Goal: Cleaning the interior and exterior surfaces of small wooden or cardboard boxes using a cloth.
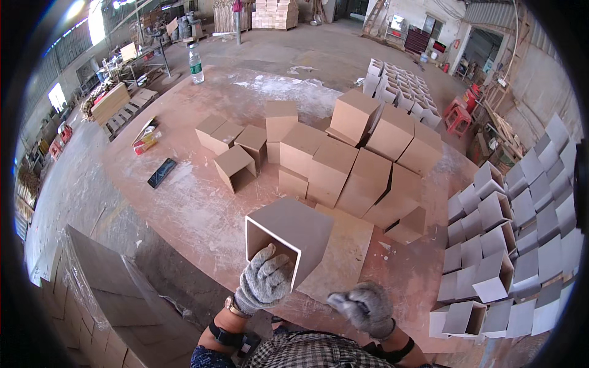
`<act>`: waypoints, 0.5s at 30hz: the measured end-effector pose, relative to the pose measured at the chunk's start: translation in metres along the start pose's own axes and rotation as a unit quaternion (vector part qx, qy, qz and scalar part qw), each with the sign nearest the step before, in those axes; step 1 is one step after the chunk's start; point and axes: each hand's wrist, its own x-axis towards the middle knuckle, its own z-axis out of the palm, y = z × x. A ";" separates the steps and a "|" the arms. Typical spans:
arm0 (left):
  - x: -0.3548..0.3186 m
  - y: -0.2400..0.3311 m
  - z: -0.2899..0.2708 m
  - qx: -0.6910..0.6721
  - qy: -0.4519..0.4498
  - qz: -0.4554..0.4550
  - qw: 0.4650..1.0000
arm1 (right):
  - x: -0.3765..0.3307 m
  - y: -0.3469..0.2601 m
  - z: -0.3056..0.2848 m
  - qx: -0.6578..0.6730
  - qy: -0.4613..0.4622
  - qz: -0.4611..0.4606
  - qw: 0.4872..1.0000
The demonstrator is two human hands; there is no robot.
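Spreading across the centre, a wide reddish-brown work board (202, 202), dusted white toward twelve o'clock. Sitting on it from eleven to two o'clock, a packed cluster of tan open-sided boxes (343, 159), touching one another. Lying at four o'clock off the board, rows of white-faced boxes (503, 245), tipped at varied angles. Leaning at seven o'clock, a stack of flat brown panels (110, 288). Being held just below centre, a single tan square box (288, 236), open end turned toward the wearer, white inner wall showing. Gripping that box at its near opening, the gloved left hand (265, 279), fingers curled closed over the lower rim and seemingly reaching inside, though the glove is hiding the exact contact. Hovering at five o'clock of the box, the gloved right hand (365, 306), curled into a loose fist around nothing, clear of the box. Standing at eleven o'clock near the far edge, a clear plastic bottle (196, 64); lying at nine o'clock, a dark flat handset-like object (161, 172). Worth keeping the box level with one hand and bringing the free hand under its far wall before setting it flush beside the cluster.
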 end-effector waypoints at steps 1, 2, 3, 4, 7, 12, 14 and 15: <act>0.001 0.003 -0.003 0.006 0.004 0.002 1.000 | -0.002 0.005 -0.003 -0.038 0.059 -0.018 0.997; 0.003 0.002 -0.003 0.009 0.007 0.004 1.000 | -0.002 0.012 -0.006 -0.074 0.117 -0.039 0.990; 0.005 0.000 -0.003 0.016 0.012 0.017 1.000 | -0.005 0.020 -0.010 -0.075 0.119 -0.044 0.989; 0.006 0.002 -0.003 0.016 0.016 0.031 0.999 | -0.014 0.025 -0.015 -0.123 0.078 -0.047 0.988; 0.009 0.004 -0.002 0.022 -0.006 0.065 0.998 | -0.037 0.041 -0.012 -0.195 0.051 -0.056 0.978; 0.012 0.012 -0.004 0.020 -0.034 0.088 0.995 | -0.040 0.033 -0.013 -0.230 0.045 -0.072 0.970; 0.006 0.019 0.000 -0.003 -0.055 0.052 0.997 | -0.041 0.031 -0.012 -0.306 0.054 -0.088 0.946; 0.004 0.021 0.007 -0.007 -0.057 0.054 0.997 | -0.042 0.031 -0.013 -0.307 0.055 -0.083 0.947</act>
